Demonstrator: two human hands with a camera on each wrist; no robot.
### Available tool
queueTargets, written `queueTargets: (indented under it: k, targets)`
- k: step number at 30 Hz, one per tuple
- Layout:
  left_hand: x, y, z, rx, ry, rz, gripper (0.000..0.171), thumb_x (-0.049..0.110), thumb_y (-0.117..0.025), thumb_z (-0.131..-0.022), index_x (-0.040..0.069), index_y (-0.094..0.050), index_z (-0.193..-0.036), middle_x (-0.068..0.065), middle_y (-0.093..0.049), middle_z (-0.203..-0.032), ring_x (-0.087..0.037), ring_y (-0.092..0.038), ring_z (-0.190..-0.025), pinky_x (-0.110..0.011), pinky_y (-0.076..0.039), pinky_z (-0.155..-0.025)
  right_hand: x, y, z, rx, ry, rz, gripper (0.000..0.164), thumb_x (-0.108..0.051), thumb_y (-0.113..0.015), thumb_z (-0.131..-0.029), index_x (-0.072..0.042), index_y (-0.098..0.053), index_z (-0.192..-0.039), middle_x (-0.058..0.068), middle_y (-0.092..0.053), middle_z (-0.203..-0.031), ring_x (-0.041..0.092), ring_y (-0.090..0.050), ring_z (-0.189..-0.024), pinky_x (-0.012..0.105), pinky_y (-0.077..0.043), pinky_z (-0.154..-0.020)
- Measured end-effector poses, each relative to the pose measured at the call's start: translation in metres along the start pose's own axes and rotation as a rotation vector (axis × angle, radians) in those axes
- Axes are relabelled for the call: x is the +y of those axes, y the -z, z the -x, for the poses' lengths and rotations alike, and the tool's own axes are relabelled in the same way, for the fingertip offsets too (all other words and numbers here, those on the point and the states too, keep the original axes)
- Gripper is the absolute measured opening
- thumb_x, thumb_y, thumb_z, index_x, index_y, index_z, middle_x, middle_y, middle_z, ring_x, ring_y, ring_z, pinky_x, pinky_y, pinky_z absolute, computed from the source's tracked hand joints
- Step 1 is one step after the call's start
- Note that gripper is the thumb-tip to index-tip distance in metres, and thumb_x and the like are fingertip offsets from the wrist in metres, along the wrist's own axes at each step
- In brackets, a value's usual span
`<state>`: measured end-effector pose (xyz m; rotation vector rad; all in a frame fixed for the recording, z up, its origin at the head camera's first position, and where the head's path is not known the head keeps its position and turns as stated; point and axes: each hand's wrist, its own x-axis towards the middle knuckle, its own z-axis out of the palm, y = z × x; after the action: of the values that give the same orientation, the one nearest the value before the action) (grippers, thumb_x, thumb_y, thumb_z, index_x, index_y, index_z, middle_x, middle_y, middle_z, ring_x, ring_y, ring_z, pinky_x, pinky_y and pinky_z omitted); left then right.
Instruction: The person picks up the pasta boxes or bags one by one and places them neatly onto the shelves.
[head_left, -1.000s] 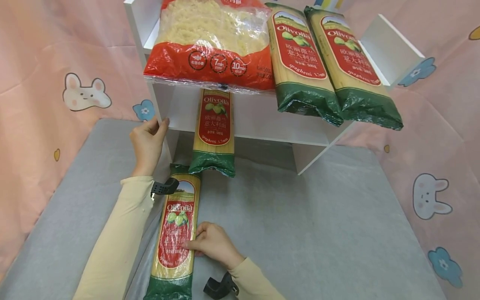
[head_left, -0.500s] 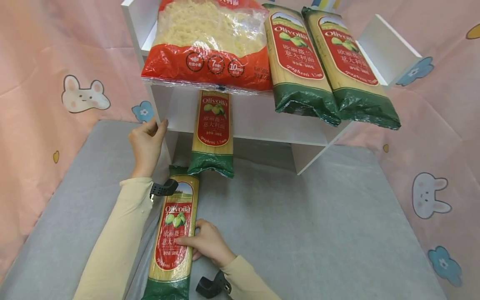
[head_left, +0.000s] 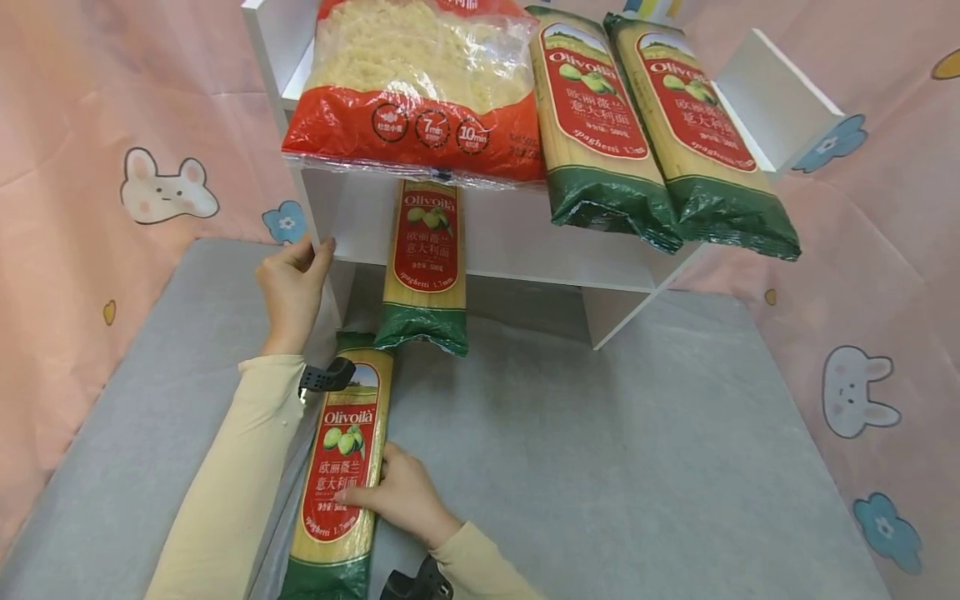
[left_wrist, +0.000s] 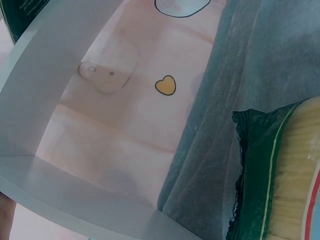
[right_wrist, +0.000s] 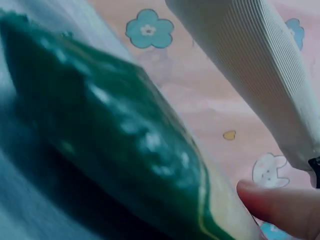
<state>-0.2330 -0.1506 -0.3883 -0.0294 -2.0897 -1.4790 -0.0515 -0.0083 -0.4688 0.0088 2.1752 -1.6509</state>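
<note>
In the head view my left hand [head_left: 291,283] pinches the front edge of the left side panel of a white shelf unit [head_left: 540,246], thumb on the inner side. My right hand [head_left: 411,498] grips the right side of an Olivoilà spaghetti pack [head_left: 347,417], its thumb across the red label. This pack lies lengthwise below the shelf unit's left side, and my left wrist strap overlaps it. In the right wrist view, the pack's green end [right_wrist: 115,130] shows large, with a dark shadow under it and the thumb [right_wrist: 280,207] at its side.
A second spaghetti pack [head_left: 426,250] juts from the middle shelf. Up top lie a red-and-clear pasta bag [head_left: 420,92] and two more spaghetti packs [head_left: 592,100], their ends overhanging the front. Grey cloth [head_left: 600,467] covers the table, and a pink patterned curtain [head_left: 67,108] hangs behind.
My right hand has moved left and its thumb reaches farther over the label. The lower spaghetti pack has shifted slightly left. My left hand keeps its place on the shelf unit.
</note>
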Motion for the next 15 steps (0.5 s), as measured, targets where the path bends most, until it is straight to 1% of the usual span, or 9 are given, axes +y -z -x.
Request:
queueTargets:
  k: [1,2,7,9,12,15]
  targets:
    - [-0.0001,0.0000,0.0000,0.000,-0.002,0.002,0.023,0.017,-0.065,-0.090,0.001,-0.072,-0.105,-0.018,-0.070,-0.090,0.015,-0.054,-0.066,-0.010,-0.041,-0.062,0.0004,-0.0008,0.0005,0.002,-0.001,-0.009,0.048,-0.016,-0.082,-0.071,-0.002,-0.059,-0.111,-0.003,-0.066,-0.083,0.005,-0.059,-0.072,0.025,-0.046,-0.070]
    - [-0.0002,-0.0001,0.0000,0.001,-0.004,0.004,0.023,0.017,-0.066,-0.089,0.001,-0.072,-0.105,-0.018,-0.070,-0.089,0.015,-0.053,-0.066,-0.010,-0.041,-0.062,0.0012,-0.0017,0.0010,-0.002,-0.002,-0.045,0.049,-0.013,-0.081,-0.071,0.000,-0.058,-0.113,-0.002,-0.066,-0.084,0.005,-0.060,-0.073,0.025,-0.047,-0.070]
    - [0.0001,-0.0003,0.0001,0.002,-0.004,0.002,0.023,0.017,-0.066,-0.089,0.001,-0.072,-0.105,-0.018,-0.070,-0.089,0.015,-0.053,-0.066,-0.010,-0.041,-0.062,0.0055,-0.0064,0.0013,0.005,-0.014,-0.284,0.048,0.006,-0.074,-0.071,0.006,-0.054,-0.114,0.007,-0.068,-0.091,0.014,-0.064,-0.076,0.028,-0.050,-0.072]
    - [0.0006,-0.0004,0.0000,0.002,0.000,-0.001,0.023,0.017,-0.066,-0.089,0.000,-0.072,-0.105,-0.017,-0.070,-0.090,0.015,-0.053,-0.067,-0.010,-0.042,-0.062,0.0067,-0.0072,0.0010,0.009,-0.022,-0.358,0.047,0.011,-0.071,-0.070,0.007,-0.054,-0.113,0.012,-0.069,-0.092,0.017,-0.066,-0.077,0.029,-0.051,-0.072]
    - [0.0009,-0.0001,0.0000,0.001,0.003,-0.011,0.023,0.017,-0.065,-0.090,0.000,-0.072,-0.104,-0.017,-0.070,-0.091,0.015,-0.053,-0.067,-0.010,-0.042,-0.063,0.0075,-0.0070,0.0013,0.018,-0.036,-0.408,0.045,0.012,-0.070,-0.070,0.008,-0.055,-0.111,0.016,-0.069,-0.092,0.019,-0.067,-0.076,0.029,-0.051,-0.071]
    - [0.0004,0.0002,-0.0001,0.000,0.003,-0.017,0.024,0.018,-0.065,-0.090,0.000,-0.072,-0.105,-0.017,-0.070,-0.091,0.015,-0.053,-0.068,-0.010,-0.042,-0.063,0.0075,-0.0055,0.0026,0.028,-0.048,-0.430,0.044,0.013,-0.070,-0.070,0.008,-0.055,-0.111,0.017,-0.069,-0.093,0.020,-0.067,-0.076,0.030,-0.051,-0.071]
